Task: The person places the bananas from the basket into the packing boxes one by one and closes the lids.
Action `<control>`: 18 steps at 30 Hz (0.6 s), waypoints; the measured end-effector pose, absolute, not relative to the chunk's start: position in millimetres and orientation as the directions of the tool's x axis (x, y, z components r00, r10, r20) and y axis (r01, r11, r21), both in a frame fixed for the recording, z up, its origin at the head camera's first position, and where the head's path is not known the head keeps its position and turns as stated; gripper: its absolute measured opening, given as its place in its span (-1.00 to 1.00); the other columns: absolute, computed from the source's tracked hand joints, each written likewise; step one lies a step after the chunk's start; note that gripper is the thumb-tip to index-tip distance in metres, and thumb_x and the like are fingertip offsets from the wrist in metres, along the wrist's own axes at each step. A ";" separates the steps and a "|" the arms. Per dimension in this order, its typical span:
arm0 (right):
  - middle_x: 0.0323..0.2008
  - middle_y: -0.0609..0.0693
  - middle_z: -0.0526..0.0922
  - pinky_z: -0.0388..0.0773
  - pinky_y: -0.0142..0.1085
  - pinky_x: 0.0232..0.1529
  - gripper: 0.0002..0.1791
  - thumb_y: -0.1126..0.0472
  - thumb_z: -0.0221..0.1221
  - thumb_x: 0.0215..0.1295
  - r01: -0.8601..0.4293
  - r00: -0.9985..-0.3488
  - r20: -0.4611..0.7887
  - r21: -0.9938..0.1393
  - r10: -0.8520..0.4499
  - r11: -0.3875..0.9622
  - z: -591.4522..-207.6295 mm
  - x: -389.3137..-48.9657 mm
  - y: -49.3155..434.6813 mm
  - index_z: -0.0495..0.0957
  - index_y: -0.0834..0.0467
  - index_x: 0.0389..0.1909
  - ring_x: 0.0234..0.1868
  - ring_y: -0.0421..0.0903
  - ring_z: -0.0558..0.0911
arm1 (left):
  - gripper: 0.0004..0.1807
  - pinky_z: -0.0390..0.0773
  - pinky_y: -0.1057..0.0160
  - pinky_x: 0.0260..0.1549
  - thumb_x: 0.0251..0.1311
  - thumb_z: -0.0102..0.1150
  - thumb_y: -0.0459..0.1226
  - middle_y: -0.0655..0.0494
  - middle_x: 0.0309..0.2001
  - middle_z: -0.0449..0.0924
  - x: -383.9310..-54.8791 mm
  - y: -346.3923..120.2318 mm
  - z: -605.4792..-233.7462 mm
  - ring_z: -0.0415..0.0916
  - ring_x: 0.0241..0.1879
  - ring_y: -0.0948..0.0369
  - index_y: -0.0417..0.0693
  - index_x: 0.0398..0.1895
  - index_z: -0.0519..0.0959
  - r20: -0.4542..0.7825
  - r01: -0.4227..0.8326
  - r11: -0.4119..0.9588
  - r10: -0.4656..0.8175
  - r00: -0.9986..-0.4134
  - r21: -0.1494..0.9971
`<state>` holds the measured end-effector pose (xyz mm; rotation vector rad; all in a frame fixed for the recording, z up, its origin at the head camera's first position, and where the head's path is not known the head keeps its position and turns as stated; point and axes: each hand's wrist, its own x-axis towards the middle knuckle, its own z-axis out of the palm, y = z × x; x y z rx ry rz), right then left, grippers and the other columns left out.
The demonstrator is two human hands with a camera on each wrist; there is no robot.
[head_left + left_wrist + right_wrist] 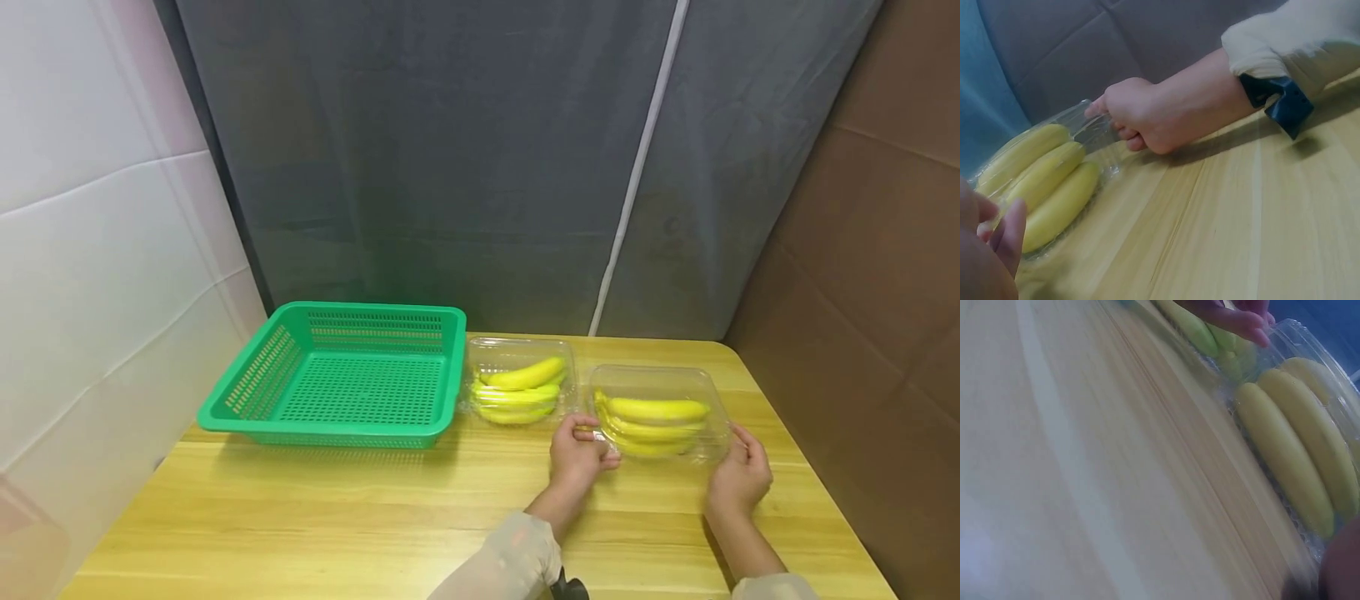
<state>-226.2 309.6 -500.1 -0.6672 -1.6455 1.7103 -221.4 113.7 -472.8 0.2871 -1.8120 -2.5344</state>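
A clear plastic clamshell box (651,377) with several yellow bananas (656,409) inside lies toward the right of the table. My left hand (578,454) grips its near left corner, thumb and fingers at the edge. On the opposite side, my right hand (741,475) holds the right edge. The left wrist view shows the right hand (1132,112) with its index finger along the box's upper corner and the other fingers curled below. In the right wrist view, the left hand's fingers (1244,320) meet the far end of the lid, while the right hand is mostly out of frame.
A second clear box (521,342) of bananas stands just left of the held one. Beside it is a green perforated plastic basket (360,429) with nothing in it. A grey curtain (450,167) hangs behind the wooden table (337,517); panels flank both sides.
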 end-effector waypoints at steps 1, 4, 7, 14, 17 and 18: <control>-0.27 -0.23 0.53 0.31 -0.60 -0.55 -0.69 0.24 -0.06 0.47 -0.110 -0.649 0.084 -0.994 0.756 0.016 -499.9 -226.2 309.8 0.62 0.15 0.02 -0.47 -0.28 0.39 | -0.59 0.68 0.20 -0.53 -0.05 0.09 -0.76 -0.02 -0.38 0.36 -221.2 112.4 -473.0 0.65 -0.55 0.04 -0.24 -0.16 0.50 -0.128 -0.088 -0.313 -0.109 -0.986 0.946; -0.25 -0.25 0.54 0.36 -0.62 -0.51 -0.71 0.21 0.00 0.47 -0.118 -0.649 0.084 -0.993 0.756 0.010 -499.6 -226.5 311.2 0.63 0.18 0.03 -0.41 -0.28 0.45 | -0.66 0.68 0.21 -0.53 0.05 0.15 -0.68 -0.04 -0.35 0.41 -220.9 109.5 -474.3 0.65 -0.56 0.09 -0.25 -0.12 0.50 -0.086 -0.059 -0.264 -0.093 -0.992 0.963; -0.33 -0.23 0.55 0.36 -0.61 -0.57 -0.72 0.20 0.04 0.44 -0.118 -0.647 0.069 -0.993 0.759 -0.010 -499.8 -226.5 313.7 0.64 0.17 0.01 -0.48 -0.32 0.45 | -0.70 0.68 0.23 -0.54 0.11 0.22 -0.58 -0.03 -0.32 0.44 -220.9 108.1 -475.8 0.63 -0.58 0.14 -0.23 -0.09 0.50 -0.067 -0.045 -0.220 -0.091 -0.994 0.974; -0.66 -0.18 0.31 0.23 -0.57 -0.75 -0.80 0.29 0.14 0.32 -0.092 -0.615 0.034 -0.995 0.787 -0.029 -498.7 -227.1 320.9 0.68 0.00 -0.15 -0.71 -0.35 0.27 | -0.72 0.67 0.23 -0.56 0.14 0.30 -0.45 0.01 -0.28 0.44 -219.7 104.5 -475.7 0.60 -0.62 0.18 -0.16 -0.08 0.51 -0.054 -0.038 -0.165 -0.092 -0.994 0.986; -0.70 -0.18 0.25 0.16 -0.56 -0.77 -0.79 0.31 0.14 0.31 -0.098 -0.608 0.065 -0.995 0.791 0.006 -495.2 -226.4 323.8 0.66 -0.05 -0.19 -0.74 -0.34 0.21 | -0.71 0.67 0.23 -0.55 0.16 0.30 -0.44 0.00 -0.26 0.44 -218.3 101.7 -475.0 0.60 -0.62 0.18 -0.17 -0.06 0.51 -0.046 -0.032 -0.160 -0.082 -0.996 0.987; -0.71 -0.19 0.24 0.12 -0.55 -0.78 -0.78 0.32 0.14 0.31 -0.104 -0.609 0.081 -0.994 0.789 0.022 -493.6 -226.1 324.4 0.65 -0.06 -0.20 -0.76 -0.34 0.18 | -0.71 0.67 0.23 -0.55 0.16 0.30 -0.43 0.00 -0.26 0.44 -217.7 100.4 -474.6 0.59 -0.61 0.18 -0.17 -0.06 0.50 -0.040 -0.028 -0.154 -0.080 -0.996 0.988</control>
